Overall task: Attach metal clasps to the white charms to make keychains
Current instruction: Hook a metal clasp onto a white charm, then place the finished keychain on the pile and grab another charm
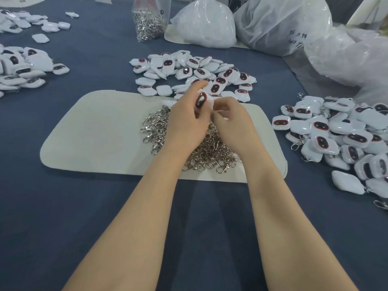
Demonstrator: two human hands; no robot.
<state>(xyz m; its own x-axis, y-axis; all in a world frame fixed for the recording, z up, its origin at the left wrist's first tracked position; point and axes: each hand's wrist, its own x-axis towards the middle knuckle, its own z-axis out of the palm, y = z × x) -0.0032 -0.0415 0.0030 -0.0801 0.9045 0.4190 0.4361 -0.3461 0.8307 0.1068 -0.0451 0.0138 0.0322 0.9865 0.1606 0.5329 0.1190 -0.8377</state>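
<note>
My left hand [185, 120] grips a white charm [202, 101] with a dark, red-rimmed face, held upright above the pale mat [94, 131]. My right hand [231, 118] meets it from the right, fingers curled and pinching at the charm's edge; what they pinch is hidden. Beneath both hands lies a heap of metal clasps [155, 127] on the mat. Just beyond the mat sits a pile of loose white charms [189, 70].
At the right lies a pile of charms with clasps attached [336, 131]. More charm piles [23, 68] are at the left. A clear bag of clasps [148, 22] and large white plastic bags [210, 24] stand at the back on the blue cloth [199, 227].
</note>
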